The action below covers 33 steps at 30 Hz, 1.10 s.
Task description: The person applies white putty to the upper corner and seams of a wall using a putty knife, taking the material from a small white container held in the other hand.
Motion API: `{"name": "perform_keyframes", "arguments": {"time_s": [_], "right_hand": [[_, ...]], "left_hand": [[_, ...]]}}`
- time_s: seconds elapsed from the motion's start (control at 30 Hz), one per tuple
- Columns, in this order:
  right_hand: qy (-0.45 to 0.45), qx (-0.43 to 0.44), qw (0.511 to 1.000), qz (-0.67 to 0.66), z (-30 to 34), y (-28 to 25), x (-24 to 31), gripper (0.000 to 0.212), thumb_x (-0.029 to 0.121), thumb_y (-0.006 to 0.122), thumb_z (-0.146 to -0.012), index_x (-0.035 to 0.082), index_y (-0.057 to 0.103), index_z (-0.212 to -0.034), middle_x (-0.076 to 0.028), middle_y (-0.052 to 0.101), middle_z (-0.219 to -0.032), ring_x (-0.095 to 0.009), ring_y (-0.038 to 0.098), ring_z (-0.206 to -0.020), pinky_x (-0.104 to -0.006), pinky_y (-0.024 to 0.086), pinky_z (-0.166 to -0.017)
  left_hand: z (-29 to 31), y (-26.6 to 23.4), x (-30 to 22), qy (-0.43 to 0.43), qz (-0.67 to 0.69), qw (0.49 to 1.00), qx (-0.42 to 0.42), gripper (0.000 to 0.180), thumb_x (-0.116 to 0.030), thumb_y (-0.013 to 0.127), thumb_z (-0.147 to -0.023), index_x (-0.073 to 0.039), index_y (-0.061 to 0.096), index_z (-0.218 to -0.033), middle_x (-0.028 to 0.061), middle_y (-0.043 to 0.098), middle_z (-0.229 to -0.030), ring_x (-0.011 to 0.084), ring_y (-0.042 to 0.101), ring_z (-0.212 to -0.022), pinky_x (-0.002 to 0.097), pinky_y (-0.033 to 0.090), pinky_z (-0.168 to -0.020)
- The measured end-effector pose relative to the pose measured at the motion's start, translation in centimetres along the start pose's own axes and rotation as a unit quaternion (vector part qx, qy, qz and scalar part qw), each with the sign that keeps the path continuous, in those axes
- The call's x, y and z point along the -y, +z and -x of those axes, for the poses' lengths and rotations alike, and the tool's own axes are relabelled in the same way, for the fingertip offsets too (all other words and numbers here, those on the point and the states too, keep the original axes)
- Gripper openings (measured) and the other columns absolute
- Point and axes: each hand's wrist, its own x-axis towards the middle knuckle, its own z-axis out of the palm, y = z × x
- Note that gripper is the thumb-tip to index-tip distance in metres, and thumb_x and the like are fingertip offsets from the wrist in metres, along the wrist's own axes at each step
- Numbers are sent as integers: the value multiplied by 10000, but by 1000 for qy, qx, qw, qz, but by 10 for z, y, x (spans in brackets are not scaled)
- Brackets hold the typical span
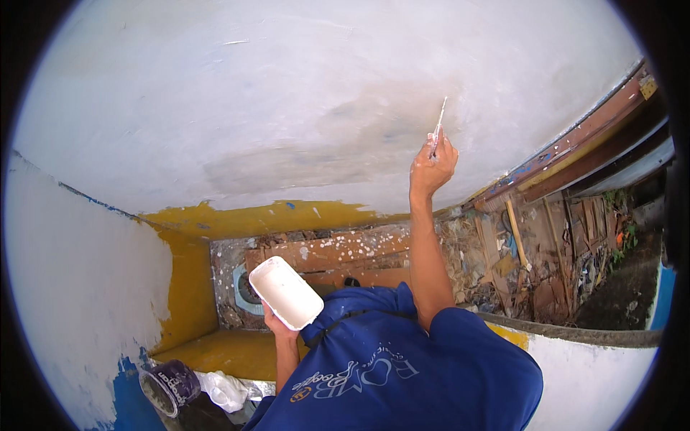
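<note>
Most of the wall (287,79) looks coated to me; grey-brown patch (287,164) and ochre strip (266,219) seem unfinished; right hand (433,167) pinches a thin tool (441,115) near the patch; left hand (279,322) grips white tray (300,281), lower.

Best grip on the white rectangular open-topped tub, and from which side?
I'd cup the white rectangular tub along its long left side, coming from near left, where the left hand holds it: the open top faces the camera, so keep fingers outside.

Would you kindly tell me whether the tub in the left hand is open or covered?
Open. The tub in the left hand shows its rim and pale inside, with no lid over it.
</note>
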Motion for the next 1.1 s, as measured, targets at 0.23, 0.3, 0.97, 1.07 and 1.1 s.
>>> {"name": "perform_keyframes", "arguments": {"time_s": [0.23,0.3,0.97,1.07,1.1], "right_hand": [[-57,129,987,-78,49,0,46,280,12,643,-791,-1,687,-1068,-124,663,-976,-305,567,-859,-405,476,-761],[12,66,995,-79,46,2,23,194,0,628,-801,-44,685,-982,-127,660,-953,-304,587,-871,-397,484,-760],[57,68,995,-34,56,2,-37,143,57,622,-863,-72,663,-907,-157,652,-810,-295,633,-711,-392,480,-665],[138,26,989,-41,39,-6,-53,155,55,627,-851,-74,664,-927,-159,660,-811,-319,632,-708,-401,486,-676],[139,25,989,-38,33,-5,-57,192,47,640,-827,-65,674,-979,-178,661,-885,-328,633,-751,-405,492,-705]], "left_hand": [[5,-14,-3,8,16,999,40,639,-521,375,-984,-98,348,-1464,122,488,-1409,354,522,-1239,537,439,-1029],[10,-5,-6,35,11,999,12,566,-469,359,-999,-90,406,-1416,115,547,-1320,327,561,-1181,520,465,-994],[0,-23,0,24,12,999,-18,585,-497,355,-995,-86,413,-1408,125,537,-1327,342,557,-1177,526,465,-993],[-1,-24,1,23,18,1000,-13,599,-507,357,-991,-85,403,-1415,130,531,-1335,349,553,-1182,531,461,-996],[-1,-23,2,19,22,1000,-13,605,-511,357,-990,-85,399,-1418,132,527,-1341,353,550,-1185,534,458,-998]]}}
